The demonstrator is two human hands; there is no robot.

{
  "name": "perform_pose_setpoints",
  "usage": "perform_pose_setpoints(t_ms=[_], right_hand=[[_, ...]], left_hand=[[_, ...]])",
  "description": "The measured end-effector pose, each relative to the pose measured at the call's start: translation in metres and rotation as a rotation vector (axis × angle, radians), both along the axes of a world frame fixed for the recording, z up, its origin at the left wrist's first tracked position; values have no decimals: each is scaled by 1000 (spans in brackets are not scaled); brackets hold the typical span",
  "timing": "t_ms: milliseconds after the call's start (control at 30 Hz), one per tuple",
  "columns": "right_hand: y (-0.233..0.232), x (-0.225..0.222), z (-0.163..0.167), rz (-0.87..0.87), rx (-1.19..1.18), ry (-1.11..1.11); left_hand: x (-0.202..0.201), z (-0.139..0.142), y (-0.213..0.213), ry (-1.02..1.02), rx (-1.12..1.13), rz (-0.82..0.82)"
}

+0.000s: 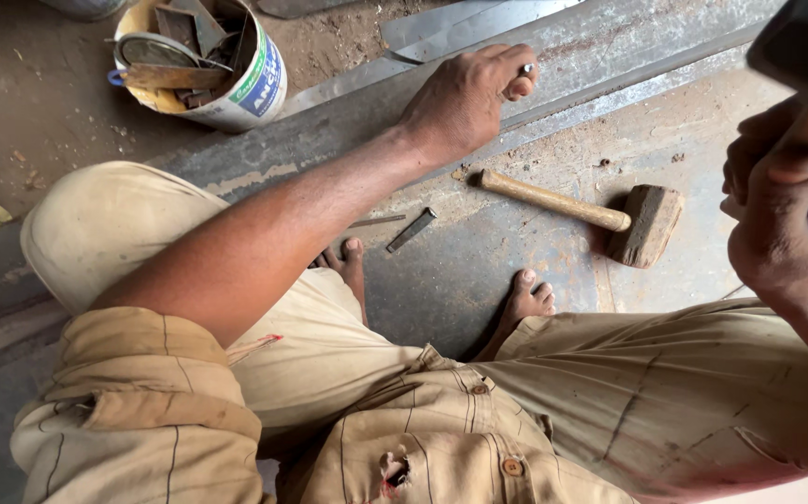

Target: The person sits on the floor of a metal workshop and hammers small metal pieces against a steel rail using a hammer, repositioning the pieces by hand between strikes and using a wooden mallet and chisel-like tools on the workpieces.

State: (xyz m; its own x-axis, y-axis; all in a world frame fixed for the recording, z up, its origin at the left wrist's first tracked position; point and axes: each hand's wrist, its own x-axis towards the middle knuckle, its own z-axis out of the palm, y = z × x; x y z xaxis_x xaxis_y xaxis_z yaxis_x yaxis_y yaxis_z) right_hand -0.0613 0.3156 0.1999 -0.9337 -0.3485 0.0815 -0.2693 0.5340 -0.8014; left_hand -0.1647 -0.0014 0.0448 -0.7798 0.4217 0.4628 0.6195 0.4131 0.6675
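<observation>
My left hand [464,93] reaches forward onto a long grey metal sheet [609,47] and pinches a small silvery metal pin [527,69] between thumb and fingers, its tip at the sheet's fold line. My right hand [786,196] is raised close to the camera at the right edge, fingers curled, and it seems to grip a dark blurred object [805,37] at the top right corner. A mallet [642,224] with a wooden handle [553,201] and a blocky head lies on the metal between the two hands.
A short flat metal strip [411,230] and a thin rod [376,221] lie near my bare toes [525,299]. A tin can [236,93] full of scrap metal pieces stands at the back left. Dirt floor surrounds the sheet; my bent knees fill the foreground.
</observation>
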Motion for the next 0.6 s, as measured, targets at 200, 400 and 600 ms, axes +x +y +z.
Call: perform_pose_setpoints(t_ms=[200,400,600], right_hand=[[-33,-5,12,1,-91,-20],[-101,-39,31,-36,861,-345],[-65,-22,23,-105,72,-173]], left_hand=[[1,10,-2,6,31,2],[0,8,-2,29,11,0],[-6,-1,0,-48,2,-5]])
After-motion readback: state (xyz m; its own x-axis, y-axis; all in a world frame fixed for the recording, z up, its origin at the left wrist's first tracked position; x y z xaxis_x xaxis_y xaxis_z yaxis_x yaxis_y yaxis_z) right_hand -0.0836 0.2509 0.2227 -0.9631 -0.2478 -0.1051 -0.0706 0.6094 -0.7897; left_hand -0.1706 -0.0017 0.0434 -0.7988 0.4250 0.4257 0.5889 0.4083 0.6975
